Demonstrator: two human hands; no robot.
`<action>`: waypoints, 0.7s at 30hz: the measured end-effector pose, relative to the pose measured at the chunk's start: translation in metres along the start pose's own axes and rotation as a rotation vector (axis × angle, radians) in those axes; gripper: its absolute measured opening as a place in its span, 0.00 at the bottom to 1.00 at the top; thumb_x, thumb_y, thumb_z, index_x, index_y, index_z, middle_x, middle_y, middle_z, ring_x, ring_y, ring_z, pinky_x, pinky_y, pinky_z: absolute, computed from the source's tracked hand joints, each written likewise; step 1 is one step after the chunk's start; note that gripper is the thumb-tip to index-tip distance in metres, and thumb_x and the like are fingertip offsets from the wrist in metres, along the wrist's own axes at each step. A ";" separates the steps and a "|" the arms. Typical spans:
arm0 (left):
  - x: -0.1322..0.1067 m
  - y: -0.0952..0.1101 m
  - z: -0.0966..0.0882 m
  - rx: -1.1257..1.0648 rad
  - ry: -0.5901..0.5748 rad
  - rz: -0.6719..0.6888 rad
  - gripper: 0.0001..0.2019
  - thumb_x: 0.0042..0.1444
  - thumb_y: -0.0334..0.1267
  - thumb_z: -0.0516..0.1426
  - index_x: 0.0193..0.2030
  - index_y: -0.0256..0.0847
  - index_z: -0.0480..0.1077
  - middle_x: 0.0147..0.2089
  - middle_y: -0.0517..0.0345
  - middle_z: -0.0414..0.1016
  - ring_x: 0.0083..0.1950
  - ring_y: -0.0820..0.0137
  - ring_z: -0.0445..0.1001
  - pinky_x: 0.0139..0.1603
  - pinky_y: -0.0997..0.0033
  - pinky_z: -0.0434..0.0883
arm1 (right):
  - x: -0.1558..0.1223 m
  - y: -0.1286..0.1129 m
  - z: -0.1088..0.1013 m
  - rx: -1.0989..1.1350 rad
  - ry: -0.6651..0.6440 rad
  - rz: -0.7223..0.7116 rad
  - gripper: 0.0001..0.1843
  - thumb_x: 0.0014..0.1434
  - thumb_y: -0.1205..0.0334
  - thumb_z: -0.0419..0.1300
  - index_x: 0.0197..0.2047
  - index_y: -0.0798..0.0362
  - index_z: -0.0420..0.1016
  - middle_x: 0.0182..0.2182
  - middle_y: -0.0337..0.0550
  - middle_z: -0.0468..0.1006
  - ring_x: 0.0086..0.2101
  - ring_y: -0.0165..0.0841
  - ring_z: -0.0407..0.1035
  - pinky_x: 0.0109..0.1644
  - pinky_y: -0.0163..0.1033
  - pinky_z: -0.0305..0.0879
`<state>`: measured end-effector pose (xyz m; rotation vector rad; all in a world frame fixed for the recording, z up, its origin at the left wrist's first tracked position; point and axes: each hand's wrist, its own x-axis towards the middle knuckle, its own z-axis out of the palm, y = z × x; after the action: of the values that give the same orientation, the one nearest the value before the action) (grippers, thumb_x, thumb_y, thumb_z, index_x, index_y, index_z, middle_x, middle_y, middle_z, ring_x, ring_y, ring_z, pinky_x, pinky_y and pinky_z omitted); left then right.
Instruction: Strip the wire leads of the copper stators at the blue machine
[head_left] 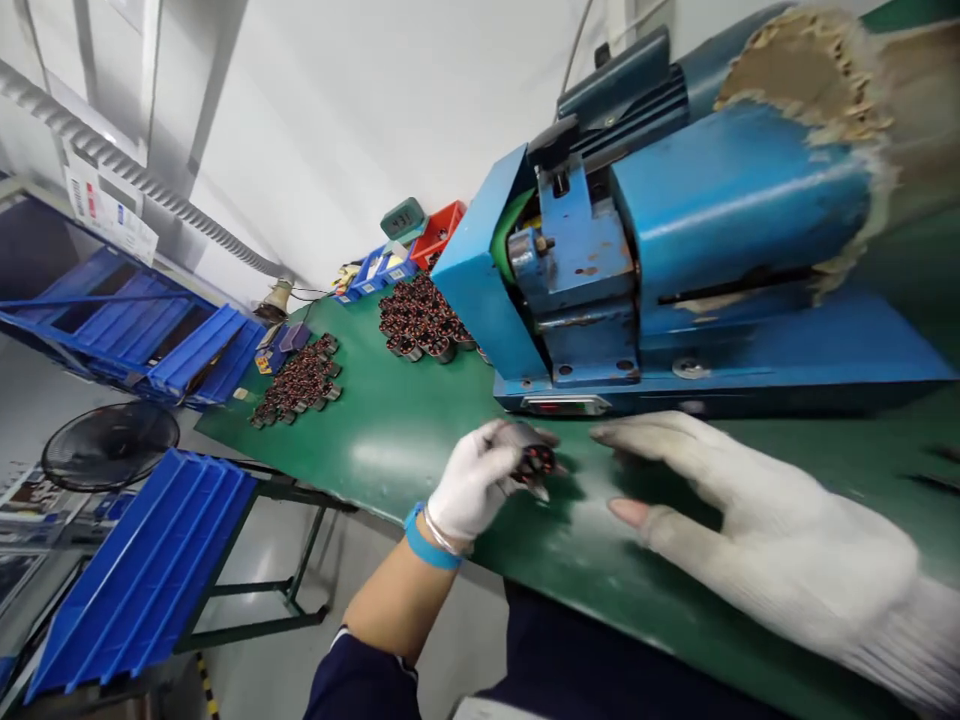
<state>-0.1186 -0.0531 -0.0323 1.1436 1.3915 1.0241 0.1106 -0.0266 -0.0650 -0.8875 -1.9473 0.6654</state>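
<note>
My left hand (471, 482), in a white glove with a blue band at the wrist, grips a motor stator (537, 462) just above the green table. Dark metal and reddish-copper windings show on the stator's right end; the fingers hide part of its body. To the right, my right hand (765, 545) is gloved too, its thumb and fingers spread apart around nothing. The thumb tip pokes out bare. Just behind both hands stands a blue belt-grinder-like machine (750, 220) with a small switch panel (566, 405) on its base.
Many similar stators (424, 315) are grouped beside the machine, with a second group (300, 380) farther left. Behind them are a red bin (439, 232), blue bins (382, 268) and a digital display (403, 218). At left are a blue tray (142, 570) and a fan (110, 445).
</note>
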 end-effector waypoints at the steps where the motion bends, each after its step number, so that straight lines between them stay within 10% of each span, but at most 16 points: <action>1: -0.005 0.002 0.013 -0.031 -0.059 -0.026 0.34 0.40 0.68 0.69 0.38 0.38 0.73 0.37 0.49 0.80 0.31 0.64 0.78 0.30 0.64 0.77 | -0.002 -0.002 0.002 0.040 -0.004 0.039 0.19 0.66 0.51 0.59 0.57 0.45 0.79 0.51 0.46 0.84 0.45 0.44 0.83 0.44 0.45 0.83; 6: -0.010 0.018 0.053 0.316 -0.039 0.170 0.16 0.47 0.44 0.71 0.37 0.41 0.72 0.39 0.54 0.77 0.41 0.64 0.77 0.45 0.62 0.78 | 0.001 0.002 -0.003 0.114 -0.019 0.167 0.15 0.64 0.51 0.60 0.50 0.45 0.82 0.45 0.45 0.85 0.43 0.45 0.82 0.43 0.47 0.82; 12: -0.008 0.023 0.057 0.805 0.057 0.524 0.09 0.51 0.39 0.66 0.35 0.43 0.71 0.43 0.51 0.76 0.43 0.61 0.79 0.44 0.60 0.79 | 0.012 -0.003 -0.016 0.126 0.027 0.083 0.12 0.63 0.54 0.59 0.40 0.48 0.82 0.37 0.47 0.84 0.36 0.43 0.80 0.40 0.46 0.78; 15: -0.011 0.027 0.059 0.839 0.033 0.534 0.12 0.49 0.42 0.70 0.34 0.43 0.72 0.42 0.53 0.76 0.41 0.62 0.80 0.41 0.61 0.79 | 0.017 -0.009 -0.019 0.327 0.020 0.279 0.13 0.61 0.50 0.61 0.33 0.48 0.79 0.27 0.43 0.79 0.28 0.40 0.75 0.32 0.44 0.75; 21: -0.011 0.041 0.070 0.687 0.134 0.457 0.15 0.48 0.38 0.71 0.33 0.45 0.68 0.36 0.58 0.77 0.40 0.62 0.80 0.45 0.59 0.80 | 0.030 -0.007 -0.029 0.845 0.575 0.642 0.16 0.48 0.49 0.73 0.28 0.46 0.71 0.26 0.38 0.75 0.27 0.34 0.73 0.33 0.41 0.78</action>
<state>-0.0439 -0.0554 0.0012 1.9963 1.6931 0.9623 0.1225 -0.0039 -0.0307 -0.9820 -0.7161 1.2956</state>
